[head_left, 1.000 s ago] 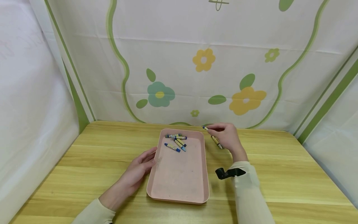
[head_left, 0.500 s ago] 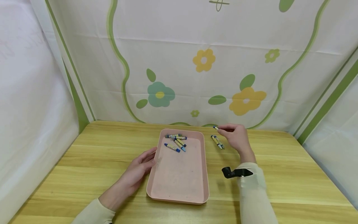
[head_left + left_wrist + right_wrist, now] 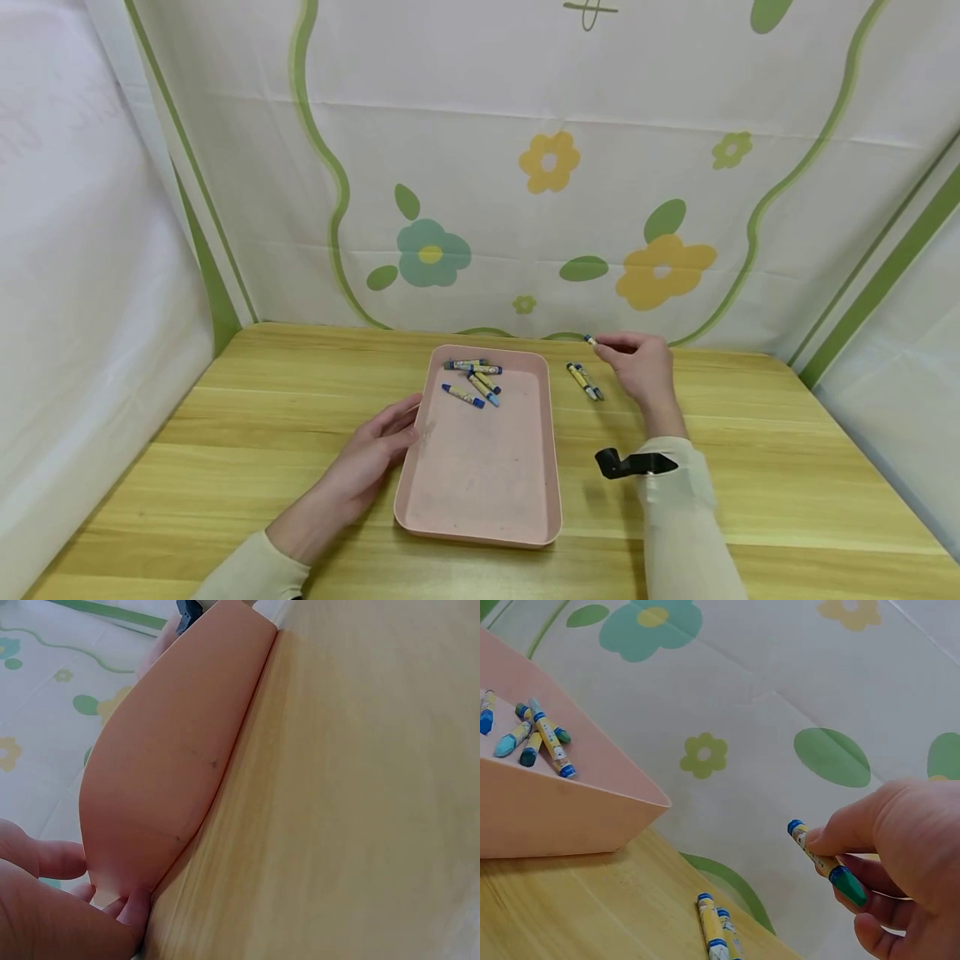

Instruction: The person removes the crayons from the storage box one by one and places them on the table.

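Observation:
My right hand (image 3: 641, 367) pinches a green crayon (image 3: 821, 859) between thumb and fingers, above the table's back right part. The crayon has a yellow wrapper with blue bands, and its green tip points down toward the palm side in the right wrist view. Two crayons (image 3: 583, 381) lie side by side on the table, just left of this hand. Against the left wall of a pink tray (image 3: 487, 475) rests my left hand (image 3: 367, 454), fingers extended along the outer side. Several crayons (image 3: 462, 396) lie loosely in the tray's far end, some crossing each other.
The wooden table (image 3: 750, 467) carries the tray near its middle. A white curtain (image 3: 480, 183) printed with flowers stands along the back edge, with further white cloth (image 3: 82, 292) at the sides. A black wrist strap (image 3: 633, 463) sits on the right sleeve.
My right hand has moved right, away from the tray, with the crayon in its fingers. Both crayons on the table now show fully. The left hand and tray have stayed put.

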Tool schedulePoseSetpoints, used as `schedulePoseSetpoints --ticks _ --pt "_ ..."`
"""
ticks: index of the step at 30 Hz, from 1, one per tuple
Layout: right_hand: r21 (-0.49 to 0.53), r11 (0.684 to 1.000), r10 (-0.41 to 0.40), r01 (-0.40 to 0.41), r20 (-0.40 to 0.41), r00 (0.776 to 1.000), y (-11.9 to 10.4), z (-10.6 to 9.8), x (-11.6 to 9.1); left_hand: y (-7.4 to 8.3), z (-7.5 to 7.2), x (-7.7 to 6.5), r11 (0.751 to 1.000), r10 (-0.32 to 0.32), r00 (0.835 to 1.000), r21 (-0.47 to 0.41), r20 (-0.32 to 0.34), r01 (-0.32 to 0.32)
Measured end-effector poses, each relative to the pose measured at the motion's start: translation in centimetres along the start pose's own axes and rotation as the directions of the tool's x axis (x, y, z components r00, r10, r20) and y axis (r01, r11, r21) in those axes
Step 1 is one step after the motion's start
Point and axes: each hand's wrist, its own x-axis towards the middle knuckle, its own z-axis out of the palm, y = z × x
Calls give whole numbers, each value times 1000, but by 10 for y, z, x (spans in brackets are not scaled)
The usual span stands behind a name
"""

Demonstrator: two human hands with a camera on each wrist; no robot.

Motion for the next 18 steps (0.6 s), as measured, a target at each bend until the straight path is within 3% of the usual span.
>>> schedulePoseSetpoints --ticks 11,18 --pt "-46 994 100 -101 -31 995 14 17 2 -1 -1 0 1000 14 1000 11 6 -14" --pt "-36 988 148 -148 -5 989 22 25 -1 -1 -1 1 1000 10 1000 3 11 -10"
